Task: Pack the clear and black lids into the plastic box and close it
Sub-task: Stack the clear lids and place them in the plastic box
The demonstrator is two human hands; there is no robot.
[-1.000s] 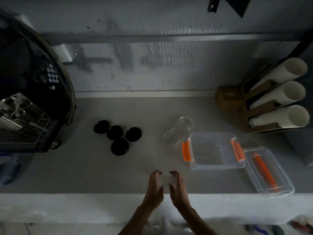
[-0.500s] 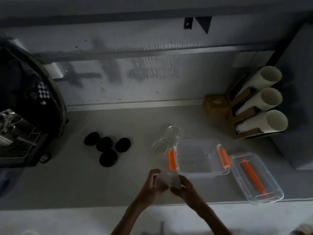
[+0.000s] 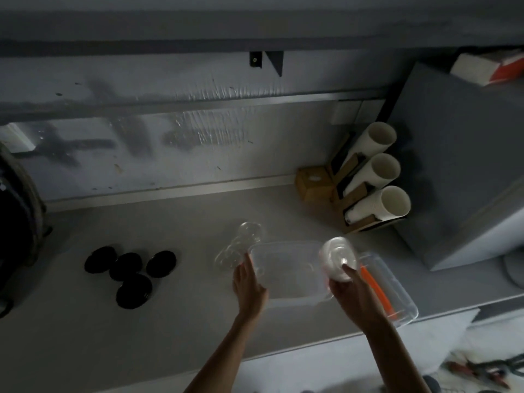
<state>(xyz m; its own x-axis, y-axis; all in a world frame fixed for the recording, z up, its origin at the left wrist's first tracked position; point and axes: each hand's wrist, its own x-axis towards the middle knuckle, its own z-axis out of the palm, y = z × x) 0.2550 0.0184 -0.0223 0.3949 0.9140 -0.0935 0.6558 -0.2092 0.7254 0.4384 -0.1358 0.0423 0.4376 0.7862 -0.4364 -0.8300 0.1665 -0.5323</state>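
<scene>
The open plastic box (image 3: 286,272) stands on the grey counter. My left hand (image 3: 249,285) rests against its left end, fingers together, covering the orange clasp there. My right hand (image 3: 351,296) holds a stack of clear lids (image 3: 338,258) tilted above the box's right end. More clear lids (image 3: 241,242) lie on the counter just left of and behind the box. Several black lids (image 3: 131,272) sit in a cluster further left. The box's cover (image 3: 388,290), with an orange handle, lies to the right of the box at the counter edge.
A cardboard holder with three stacks of white paper cups (image 3: 377,177) stands at the back right beside a large grey box (image 3: 453,165). A dark machine (image 3: 17,211) fills the left edge. The counter's front edge runs just below my hands.
My hands have parted: the right carried the clear lid stack up and right over the box, the left moved to the box's left end. The camera view shifted right.
</scene>
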